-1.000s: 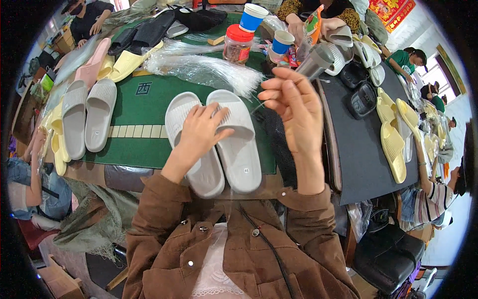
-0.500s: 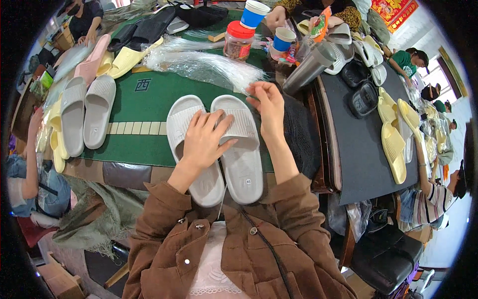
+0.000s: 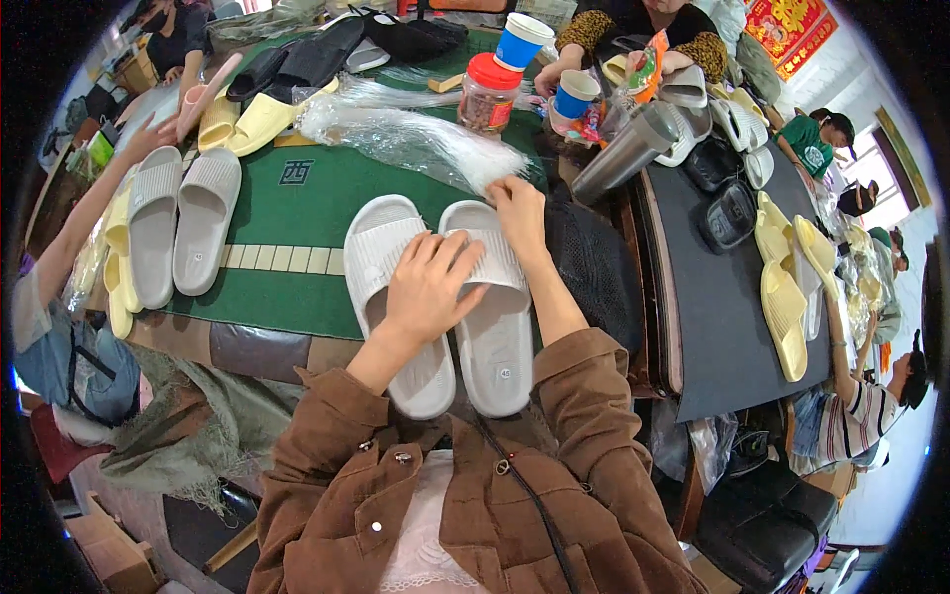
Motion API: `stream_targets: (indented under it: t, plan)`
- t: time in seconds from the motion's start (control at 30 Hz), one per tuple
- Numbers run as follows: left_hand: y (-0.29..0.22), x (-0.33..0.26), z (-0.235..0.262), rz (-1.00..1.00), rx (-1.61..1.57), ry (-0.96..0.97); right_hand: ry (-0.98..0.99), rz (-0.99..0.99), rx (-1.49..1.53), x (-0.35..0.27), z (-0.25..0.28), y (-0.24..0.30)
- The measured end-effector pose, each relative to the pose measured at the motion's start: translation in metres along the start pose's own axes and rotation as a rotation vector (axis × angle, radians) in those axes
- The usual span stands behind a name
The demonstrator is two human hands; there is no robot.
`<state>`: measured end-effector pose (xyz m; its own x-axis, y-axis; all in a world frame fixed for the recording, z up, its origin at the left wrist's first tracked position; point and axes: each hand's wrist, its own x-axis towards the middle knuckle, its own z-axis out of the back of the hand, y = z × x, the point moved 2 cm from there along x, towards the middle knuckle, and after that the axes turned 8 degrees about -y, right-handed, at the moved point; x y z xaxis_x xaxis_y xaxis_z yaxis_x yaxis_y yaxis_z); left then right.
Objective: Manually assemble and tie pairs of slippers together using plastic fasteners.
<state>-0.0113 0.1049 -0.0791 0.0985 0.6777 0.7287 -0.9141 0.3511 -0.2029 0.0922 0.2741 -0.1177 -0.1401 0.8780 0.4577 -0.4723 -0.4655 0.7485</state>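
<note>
A pair of light grey slide slippers [image 3: 500, 346] lies side by side at the near edge of the green mat, toes pointing away from me. My left hand [image 3: 427, 292] rests over the straps of both slippers, its fingers spread. Just beyond the right slipper's toe, my right hand [image 3: 520, 216] has its fingers pinched at the near end of a bundle of clear plastic strands [image 3: 426, 144]. How many strands are between the fingertips is hidden.
Another grey slipper pair [image 3: 206, 233] lies left, beside yellow slippers. Behind the strands stand a red-lidded jar [image 3: 489, 94] and paper cups [image 3: 522, 42]. A steel tumbler [image 3: 625, 153] leans at the right. People work around; one's arm [image 3: 94, 213] reaches in from the left.
My right hand has closed its fingers at the end of the strands. My left hand stays on the slippers. At the left, the co-worker's arm has reached farther in, to a pink slipper.
</note>
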Motion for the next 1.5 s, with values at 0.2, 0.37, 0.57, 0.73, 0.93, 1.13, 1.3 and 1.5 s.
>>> stream_targets:
  t: [0.2,0.37,0.57,0.73,0.93,1.13,1.3,1.5]
  plan:
    - [0.000,0.000,-0.003,0.025,-0.042,0.016,-0.049,-0.224,0.271,-0.001,0.005,0.005]
    - [-0.001,-0.002,-0.004,-0.029,-0.045,-0.033,-0.138,-0.078,0.164,-0.001,0.023,0.019]
    - [-0.009,-0.002,0.004,0.009,-0.193,-0.154,-0.064,0.197,-0.045,-0.009,0.059,0.064]
    - [-0.021,0.017,0.022,0.569,-0.758,-0.130,0.147,0.132,0.197,-0.027,0.090,0.118]
    - [-0.031,0.021,0.032,0.774,-1.548,0.141,0.321,0.195,0.405,-0.050,0.114,0.148]
    - [-0.052,0.028,0.062,0.690,-1.297,-0.113,0.285,0.154,0.462,-0.061,0.145,0.153]
    - [-0.062,0.021,0.063,0.625,-1.428,-0.033,0.351,0.102,0.640,-0.082,0.127,0.159]
    - [-0.053,0.010,0.082,0.629,-1.282,0.110,0.109,0.173,0.641,-0.083,0.173,0.151]
